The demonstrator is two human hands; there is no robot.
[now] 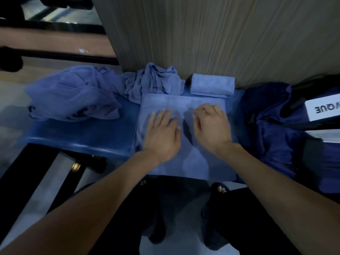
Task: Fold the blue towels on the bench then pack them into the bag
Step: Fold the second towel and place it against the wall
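At the far left of the padded blue surface (77,138) lay a large crumpled heap of blue terry towel (71,96), and just beside it, against the grey wood-grain wall panel (202,34), a smaller bunched blue towel (152,81) stood in loose ridges; both looked soft and limp, light enough to lift by one pinched corner, and would have sagged at once unless shaken out and taken by two adjacent corners. In the middle a flat, half-folded blue towel (184,137) was spread across the surface, its near edge hanging over the front. The left hand (161,137) lay on it palm down with fingers straight and spread, grasping nothing, and the right hand (211,126) pressed beside it, fingers slightly bent but holding nothing, the two a little apart. The cloth seemed grippy rather than slippery, so it probably would hold a crease when smoothed; the hanging near edge or its corners appeared the natural place to take it for the next fold. Behind the right hand a neatly folded blue towel block (211,85) rested against the wall. At the far right sat the slumped dark navy fabric bag (272,126), with a white lettered box (322,107) on it.
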